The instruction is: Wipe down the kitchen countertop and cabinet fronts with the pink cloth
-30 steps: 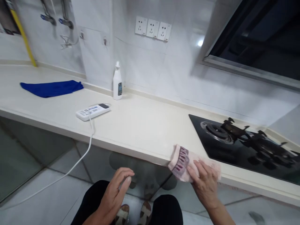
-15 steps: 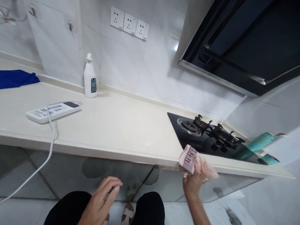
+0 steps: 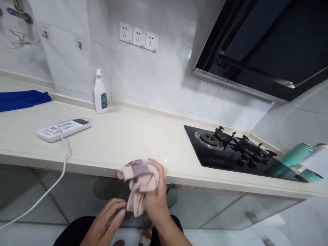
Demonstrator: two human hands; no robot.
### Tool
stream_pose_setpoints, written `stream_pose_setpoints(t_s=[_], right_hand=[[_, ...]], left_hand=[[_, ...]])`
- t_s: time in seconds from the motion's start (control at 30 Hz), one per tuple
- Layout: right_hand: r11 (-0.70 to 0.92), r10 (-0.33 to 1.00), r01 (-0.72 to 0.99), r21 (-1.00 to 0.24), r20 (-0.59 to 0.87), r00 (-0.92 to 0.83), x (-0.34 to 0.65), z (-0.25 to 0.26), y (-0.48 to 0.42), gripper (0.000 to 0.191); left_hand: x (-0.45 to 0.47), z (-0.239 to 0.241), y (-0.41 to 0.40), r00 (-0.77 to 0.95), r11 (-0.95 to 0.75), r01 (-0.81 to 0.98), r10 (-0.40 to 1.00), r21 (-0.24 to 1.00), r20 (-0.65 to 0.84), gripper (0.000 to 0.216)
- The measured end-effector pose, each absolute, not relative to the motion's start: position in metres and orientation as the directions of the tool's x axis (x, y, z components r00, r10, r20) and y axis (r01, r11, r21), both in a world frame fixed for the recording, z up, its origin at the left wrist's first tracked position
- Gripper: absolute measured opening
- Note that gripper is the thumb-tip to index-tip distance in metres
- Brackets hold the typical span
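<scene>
A pink and purple cloth (image 3: 139, 179) is bunched in my right hand (image 3: 157, 198) at the front edge of the pale countertop (image 3: 153, 140). Part of the cloth rests against that edge, and a fold hangs down in front of the cabinet. My right fingers wrap round it from the right side and are partly hidden. Lower and to the left, my left hand (image 3: 106, 222) holds nothing, its fingers bent and the thumb apart. Its fingertips come close to the hanging fold; whether they touch it I cannot tell.
A black gas hob (image 3: 225, 150) lies to the right under a range hood (image 3: 263, 51). Turquoise canisters (image 3: 297, 157) stand at its far end. On the left are a white power strip (image 3: 64, 130) with trailing cord, a white bottle (image 3: 100, 97) and a blue cloth (image 3: 23, 99).
My right hand has carried the cloth left along the counter edge, from beside the hob to near my left hand. My left hand has shifted slightly left and down. The view has moved a little.
</scene>
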State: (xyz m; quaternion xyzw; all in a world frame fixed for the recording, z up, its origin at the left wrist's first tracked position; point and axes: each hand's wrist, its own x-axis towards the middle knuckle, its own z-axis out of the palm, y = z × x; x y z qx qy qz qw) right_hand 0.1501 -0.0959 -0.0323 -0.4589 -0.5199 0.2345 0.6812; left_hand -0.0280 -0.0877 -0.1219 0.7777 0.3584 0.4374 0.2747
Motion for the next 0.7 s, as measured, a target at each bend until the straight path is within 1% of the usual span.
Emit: stream_pose_setpoints(t_s=[0.03, 0.07, 0.1, 0.13, 0.17, 0.2, 0.23, 0.27, 0.3, 0.33, 0.37, 0.43, 0.5, 0.53, 0.57, 0.63, 0.67, 0.7], right_hand=[[0.43, 0.851, -0.013, -0.902, 0.401, 0.339, 0.153, -0.015, -0.092, 0.041], [0.394, 0.885, -0.151, -0.907, 0.33, 0.328, 0.159, -0.001, -0.086, 0.044], [0.367, 0.904, -0.242, -0.898, 0.282, 0.322, 0.169, 0.01, -0.078, 0.049], [0.352, 0.909, -0.282, -0.892, 0.254, 0.332, 0.183, 0.016, -0.071, 0.055], [0.338, 0.906, -0.267, -0.902, 0.236, 0.35, 0.201, 0.018, -0.065, 0.062], [0.317, 0.895, -0.2, -0.927, 0.223, 0.387, 0.224, 0.015, -0.061, 0.068], [0.29, 0.868, -0.085, -0.953, 0.225, 0.443, 0.249, 0.009, -0.059, 0.073], [0.243, 0.833, 0.066, -0.968, 0.243, 0.497, 0.276, 0.0, -0.061, 0.077], [0.178, 0.747, 0.209, -0.962, 0.27, 0.607, 0.303, -0.01, -0.065, 0.075], [0.122, 0.671, 0.33, -0.936, 0.322, 0.668, 0.33, -0.02, -0.071, 0.07], [0.084, 0.643, 0.449, -0.889, 0.393, 0.657, 0.355, -0.029, -0.078, 0.064], [0.017, 0.6, 0.675, -0.738, 0.548, 0.584, 0.393, -0.042, -0.092, 0.056], [-0.07, 0.618, 0.829, -0.555, 0.628, 0.473, 0.414, -0.049, -0.1, 0.055], [-0.118, 0.656, 0.873, -0.474, 0.623, 0.426, 0.418, -0.051, -0.102, 0.056], [-0.162, 0.704, 0.899, -0.406, 0.591, 0.393, 0.419, -0.052, -0.103, 0.057], [-0.224, 0.797, 0.924, -0.309, 0.488, 0.356, 0.417, -0.055, -0.101, 0.056], [-0.241, 0.828, 0.93, -0.277, 0.441, 0.346, 0.416, -0.057, -0.1, 0.056], [-0.252, 0.847, 0.933, -0.258, 0.407, 0.341, 0.414, -0.058, -0.099, 0.057]], left_hand=[[-0.027, -0.115, -0.088, 0.366, -0.588, 0.307, 0.799, 0.748, 0.477, 0.029], [-0.025, -0.107, -0.089, 0.37, -0.593, 0.297, 0.794, 0.748, 0.483, 0.03], [-0.024, -0.099, -0.089, 0.373, -0.607, 0.29, 0.784, 0.74, 0.496, 0.029], [-0.022, -0.091, -0.089, 0.37, -0.624, 0.287, 0.772, 0.727, 0.517, 0.028], [-0.021, -0.083, -0.088, 0.367, -0.642, 0.287, 0.759, 0.711, 0.537, 0.026], [-0.021, -0.076, -0.086, 0.369, -0.66, 0.29, 0.746, 0.693, 0.555, 0.025], [-0.02, -0.07, -0.084, 0.377, -0.678, 0.295, 0.73, 0.674, 0.57, 0.023], [-0.019, -0.064, -0.081, 0.388, -0.694, 0.3, 0.716, 0.654, 0.581, 0.023], [-0.016, -0.057, -0.077, 0.403, -0.709, 0.307, 0.701, 0.635, 0.589, 0.023], [-0.011, -0.048, -0.072, 0.421, -0.724, 0.314, 0.686, 0.614, 0.593, 0.024], [-0.004, -0.039, -0.067, 0.439, -0.736, 0.325, 0.673, 0.594, 0.595, 0.027], [0.018, -0.017, -0.055, 0.498, -0.762, 0.357, 0.645, 0.541, 0.579, 0.034], [0.048, 0.006, -0.042, 0.594, -0.786, 0.405, 0.614, 0.467, 0.519, 0.047], [0.066, 0.014, -0.035, 0.653, -0.795, 0.43, 0.601, 0.428, 0.461, 0.057], [0.085, 0.02, -0.029, 0.697, -0.787, 0.467, 0.608, 0.403, 0.38, 0.069], [0.123, 0.024, -0.021, 0.767, -0.765, 0.521, 0.614, 0.38, 0.184, 0.091], [0.141, 0.023, -0.018, 0.793, -0.766, 0.524, 0.599, 0.373, 0.115, 0.098], [0.159, 0.02, -0.017, 0.814, -0.775, 0.512, 0.575, 0.37, 0.077, 0.102]])
